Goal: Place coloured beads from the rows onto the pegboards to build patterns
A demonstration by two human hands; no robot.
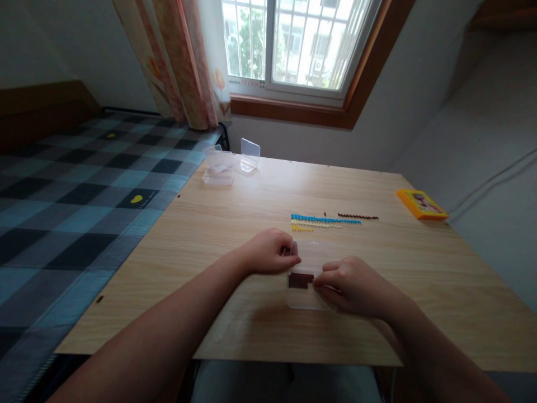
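Note:
A clear plastic box [308,303] lies open on the wooden table in front of me, with dark red-brown pieces [298,281] packed together inside it. My left hand [273,252] is closed at the box's upper left edge, thumb and fingers around the clear plastic there. At the right end of the dark pieces, the fingertips of my right hand [346,284] are pinched together over the box; whatever they hold is too small to make out. Beyond the box lie rows of small blue pieces [325,219], cream pieces [319,224] and yellow pieces [301,229].
A row of small dark brown pieces [358,216] lies behind the blue ones. Clear boxes [218,176] and an open clear case [250,155] stand at the table's far left. A yellow-orange box [422,205] sits near the right edge. A checked bed [92,184] adjoins the left side.

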